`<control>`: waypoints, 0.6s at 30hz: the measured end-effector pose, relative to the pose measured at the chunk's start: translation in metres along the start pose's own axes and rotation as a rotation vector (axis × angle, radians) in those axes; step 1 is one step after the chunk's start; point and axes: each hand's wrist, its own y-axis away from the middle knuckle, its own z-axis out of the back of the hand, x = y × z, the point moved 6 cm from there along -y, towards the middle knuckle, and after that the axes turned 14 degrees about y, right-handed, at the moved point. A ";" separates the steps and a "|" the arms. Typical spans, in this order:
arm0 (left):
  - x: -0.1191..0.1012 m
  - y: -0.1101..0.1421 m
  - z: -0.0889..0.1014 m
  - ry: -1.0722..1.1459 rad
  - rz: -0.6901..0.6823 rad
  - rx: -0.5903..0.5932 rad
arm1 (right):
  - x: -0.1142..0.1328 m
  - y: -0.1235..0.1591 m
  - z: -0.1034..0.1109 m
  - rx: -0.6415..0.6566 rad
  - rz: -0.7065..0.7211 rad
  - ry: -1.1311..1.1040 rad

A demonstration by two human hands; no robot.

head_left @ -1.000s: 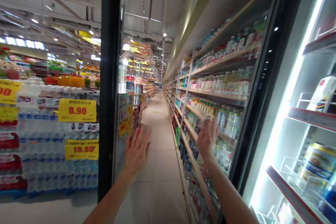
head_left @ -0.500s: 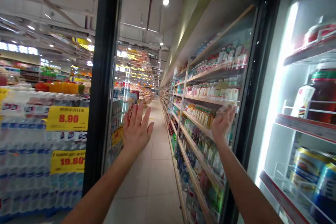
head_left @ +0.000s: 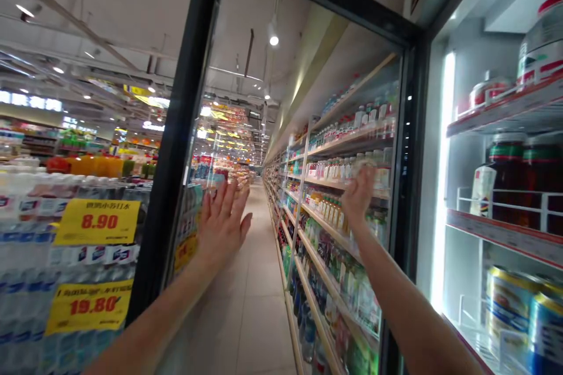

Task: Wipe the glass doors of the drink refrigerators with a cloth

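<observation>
Glass door (head_left: 178, 117), just one, beyond one left hand (head_left: 223, 217), one right hand (head_left: 357, 194).

- A bare left hand (head_left: 223, 222) is spreading before a black-framed glass door (head_left: 180, 105).
- A bare, partly blurred right hand (head_left: 358, 199) is reaching up.
- Gold-and-blue metal cans (head_left: 510, 302) are standing at right.

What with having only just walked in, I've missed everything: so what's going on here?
A person's left hand and right hand are both raised at a black-framed glass door, which stands open beside a lit cooler. The left is open, fingers spread; whether it touches the glass I can't tell. The right, nearer the cooler, is too blurred to show if it holds anything. Inside, bottles and cans stand on shelves.
</observation>
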 end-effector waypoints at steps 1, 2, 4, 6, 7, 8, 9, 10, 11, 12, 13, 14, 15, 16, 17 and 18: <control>0.005 -0.011 0.002 0.003 0.017 -0.011 | 0.028 0.006 -0.001 0.046 0.152 -0.037; 0.009 -0.022 0.005 0.001 0.041 -0.025 | 0.058 0.017 -0.002 0.091 0.311 -0.069; 0.016 -0.038 0.008 -0.005 0.078 -0.037 | 0.099 0.038 -0.001 0.174 0.569 -0.109; 0.016 -0.044 0.009 -0.013 0.082 -0.028 | 0.099 0.038 0.001 0.191 0.586 -0.108; 0.015 -0.044 0.009 -0.017 0.082 -0.027 | 0.083 0.027 0.001 0.163 0.487 -0.096; 0.014 -0.043 0.009 -0.020 0.079 -0.027 | 0.060 0.013 0.002 0.114 0.332 -0.079; 0.013 -0.042 0.009 -0.021 0.077 -0.031 | 0.037 -0.002 0.002 0.052 0.161 -0.064; 0.012 -0.041 0.010 -0.021 0.076 -0.035 | 0.019 -0.014 0.002 -0.004 0.016 -0.057; 0.011 -0.040 0.010 -0.019 0.075 -0.039 | 0.012 -0.022 0.001 -0.039 -0.073 -0.059; 0.011 -0.039 0.010 -0.018 0.075 -0.042 | 0.016 -0.026 -0.001 -0.048 -0.092 -0.072; 0.011 -0.039 0.010 -0.018 0.074 -0.043 | 0.032 -0.025 -0.004 -0.031 -0.038 -0.092; 0.012 -0.040 0.010 -0.018 0.075 -0.041 | 0.058 -0.021 -0.006 0.007 0.083 -0.115; 0.013 -0.040 0.009 -0.016 0.076 -0.036 | 0.087 -0.013 -0.009 0.059 0.252 -0.138; 0.015 -0.040 0.009 -0.012 0.078 -0.031 | 0.116 -0.003 -0.010 0.111 0.435 -0.156; 0.016 -0.040 0.008 -0.007 0.080 -0.030 | 0.137 0.005 -0.011 0.155 0.594 -0.164; 0.018 -0.040 0.007 0.000 0.083 -0.030 | 0.147 0.009 -0.011 0.181 0.692 -0.162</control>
